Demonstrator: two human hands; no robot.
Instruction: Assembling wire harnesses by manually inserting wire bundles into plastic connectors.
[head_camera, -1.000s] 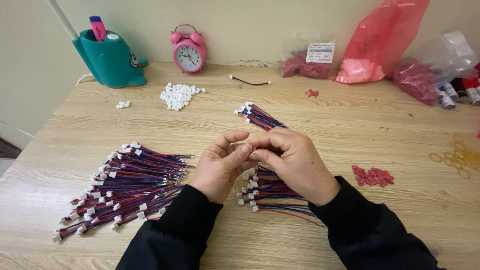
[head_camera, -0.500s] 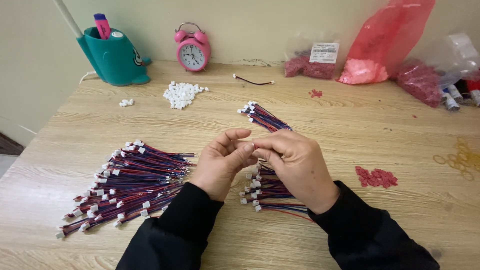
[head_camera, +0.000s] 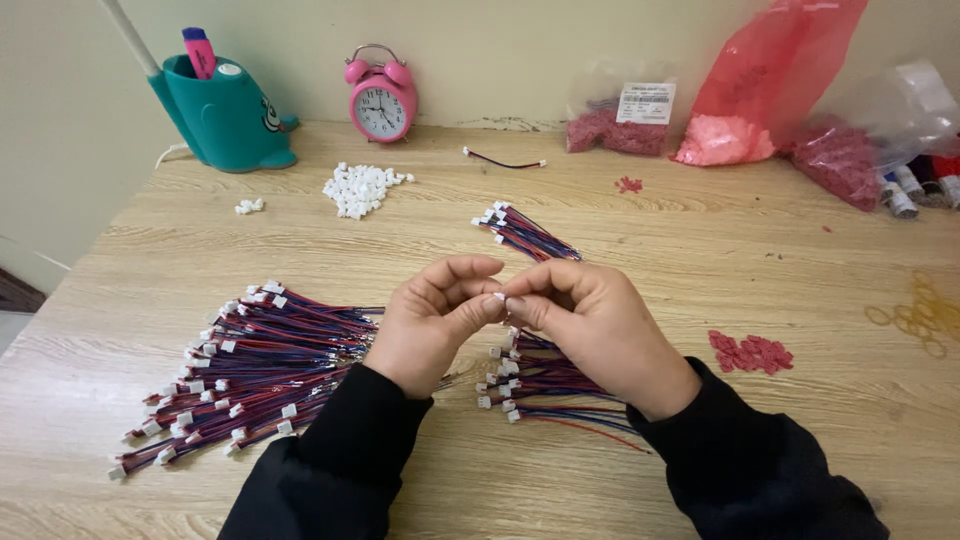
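Pinched tight between left hand (head_camera: 432, 318) and right hand (head_camera: 590, 325): small white connector (head_camera: 499, 297), grip of both closed on it. Below grip, wire bundle (head_camera: 540, 385) on worktop (head_camera: 700, 260). Probably fitting step; careful alignment needed next.

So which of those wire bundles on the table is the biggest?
The fanned-out pile beside the left hand; far more wires than the bundle beyond the hands or the one under the right hand.

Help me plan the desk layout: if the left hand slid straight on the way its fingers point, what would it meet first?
The left hand points rightward at the right hand; their fingertips already meet, apparently around something tiny, so it would press into that hand first.
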